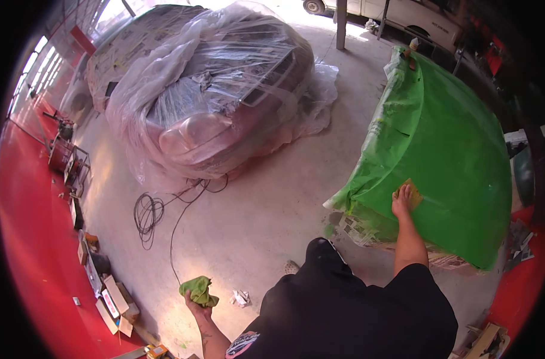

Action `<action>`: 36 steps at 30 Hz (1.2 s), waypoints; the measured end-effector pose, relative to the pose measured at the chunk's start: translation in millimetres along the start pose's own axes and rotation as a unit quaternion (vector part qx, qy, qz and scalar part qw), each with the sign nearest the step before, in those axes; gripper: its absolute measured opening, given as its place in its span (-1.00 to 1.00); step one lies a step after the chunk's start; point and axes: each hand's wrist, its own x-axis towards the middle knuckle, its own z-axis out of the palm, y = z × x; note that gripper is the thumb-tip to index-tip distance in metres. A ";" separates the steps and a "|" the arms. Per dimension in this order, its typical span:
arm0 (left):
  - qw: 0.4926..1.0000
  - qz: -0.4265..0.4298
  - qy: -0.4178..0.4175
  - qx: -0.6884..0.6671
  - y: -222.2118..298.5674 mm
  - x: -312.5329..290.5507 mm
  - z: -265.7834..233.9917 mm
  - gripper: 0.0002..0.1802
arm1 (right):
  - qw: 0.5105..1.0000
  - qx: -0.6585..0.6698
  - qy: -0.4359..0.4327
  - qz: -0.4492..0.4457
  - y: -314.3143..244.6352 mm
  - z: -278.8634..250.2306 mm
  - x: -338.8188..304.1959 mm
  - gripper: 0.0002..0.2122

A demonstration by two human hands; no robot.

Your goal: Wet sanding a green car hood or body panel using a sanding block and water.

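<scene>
While left grip [194, 304] clenches one cloth [199, 290], the flat-fingered right grip [401, 201] holds one pad [416, 196]

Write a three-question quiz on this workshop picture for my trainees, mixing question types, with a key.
1. Multiple choice: what is in the left hand?
A) a paint can
B) a crumpled green cloth
C) a spray gun

2. Short answer: what does the right hand hold against the curved green panel?

3. True or false: the clear plastic sheeting is draped over the green panel.

Key:
1. B
2. A yellow-tan pad
3. False; it is draped over a car.
</scene>
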 end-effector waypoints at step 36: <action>0.620 -0.328 -0.641 0.311 -327.6 127.0 1061.6 -0.42 | 0.818 0.159 0.246 0.495 -144.9 -2.5 31.1 -0.25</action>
